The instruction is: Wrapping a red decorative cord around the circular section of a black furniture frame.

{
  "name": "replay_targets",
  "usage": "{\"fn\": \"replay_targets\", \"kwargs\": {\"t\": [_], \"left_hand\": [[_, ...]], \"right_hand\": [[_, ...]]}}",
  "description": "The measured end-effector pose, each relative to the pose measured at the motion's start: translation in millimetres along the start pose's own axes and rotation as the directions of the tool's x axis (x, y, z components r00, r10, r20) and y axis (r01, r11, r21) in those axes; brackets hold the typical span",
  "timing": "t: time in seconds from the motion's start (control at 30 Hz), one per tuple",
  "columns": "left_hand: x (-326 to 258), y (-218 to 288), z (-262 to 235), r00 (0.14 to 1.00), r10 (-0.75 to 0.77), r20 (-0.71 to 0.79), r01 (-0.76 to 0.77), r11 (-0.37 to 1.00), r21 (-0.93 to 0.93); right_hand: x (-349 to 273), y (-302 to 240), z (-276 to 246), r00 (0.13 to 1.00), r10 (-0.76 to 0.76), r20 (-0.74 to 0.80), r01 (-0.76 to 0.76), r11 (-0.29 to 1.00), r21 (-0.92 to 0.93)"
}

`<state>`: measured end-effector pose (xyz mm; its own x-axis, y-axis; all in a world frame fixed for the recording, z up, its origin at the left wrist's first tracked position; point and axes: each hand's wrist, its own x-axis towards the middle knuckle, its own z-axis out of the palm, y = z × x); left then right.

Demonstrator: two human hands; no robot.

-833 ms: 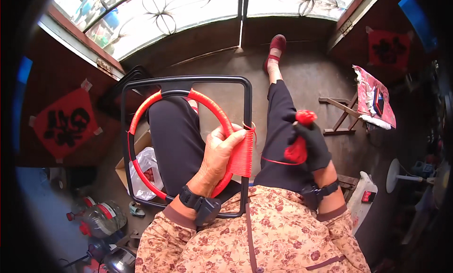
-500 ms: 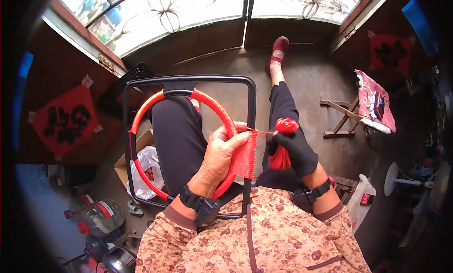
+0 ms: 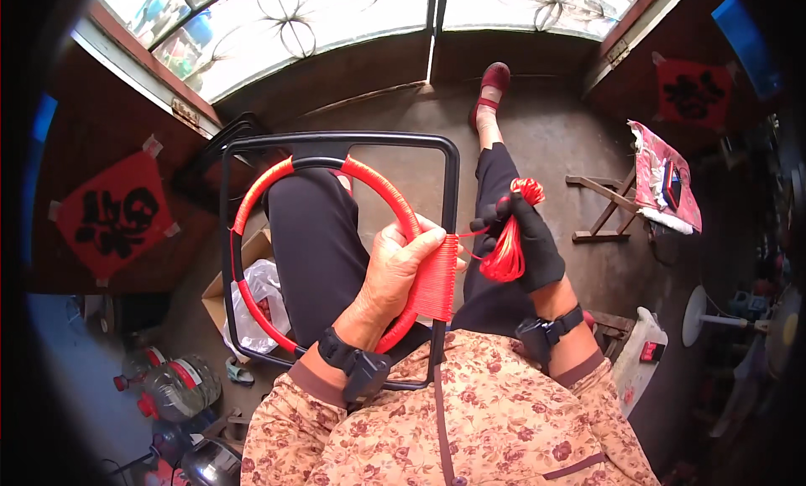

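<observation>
Left hand [image 3: 401, 272] clamped on the hoop [image 3: 252, 209] where fresh red cord [image 3: 437, 276] binds it to the right bar of the black frame [image 3: 336, 140]. Right hand [image 3: 525, 243], in a black glove, pinching a cord bundle [image 3: 508, 251], a taut strand running to the wraps. Likely mid-winding: another turn calls for passing the bundle round bar and hoop, keeping tension. Both across the lap. Beyond the left hand, bottles [image 3: 172, 389] on the floor; beyond the right, a stool [image 3: 609, 205].
</observation>
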<state>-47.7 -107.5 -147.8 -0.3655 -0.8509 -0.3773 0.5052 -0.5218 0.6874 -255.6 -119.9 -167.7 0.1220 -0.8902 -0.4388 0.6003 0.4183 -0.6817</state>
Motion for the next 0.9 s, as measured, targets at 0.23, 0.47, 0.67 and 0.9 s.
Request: {"fn": "replay_targets", "kwargs": {"t": [0.23, 0.47, 0.67, 0.9], "left_hand": [[-1, 0, 8, 0.989, 0.086, -0.122, -0.07, 0.989, 0.127], [-1, -6, 3, 0.889, 0.374, -0.263, -0.305, 0.914, 0.268], [4, -7, 3, 0.925, 0.334, -0.183, -0.33, 0.943, 0.052], [-3, 4, 6, 1.0, 0.006, -0.019, -0.006, 1.0, 0.001]], "right_hand": [[22, -59, -62, 0.937, -0.323, -0.129, 0.219, 0.837, -0.501], [8, -40, 65, 0.35, -0.543, 0.763, 0.409, -0.644, -0.646], [9, -21, 80, 0.327, -0.142, 0.934, 0.608, -0.725, -0.323], [-12, -18, 41, 0.935, -0.291, 0.204, 0.338, 0.55, -0.764]]}}
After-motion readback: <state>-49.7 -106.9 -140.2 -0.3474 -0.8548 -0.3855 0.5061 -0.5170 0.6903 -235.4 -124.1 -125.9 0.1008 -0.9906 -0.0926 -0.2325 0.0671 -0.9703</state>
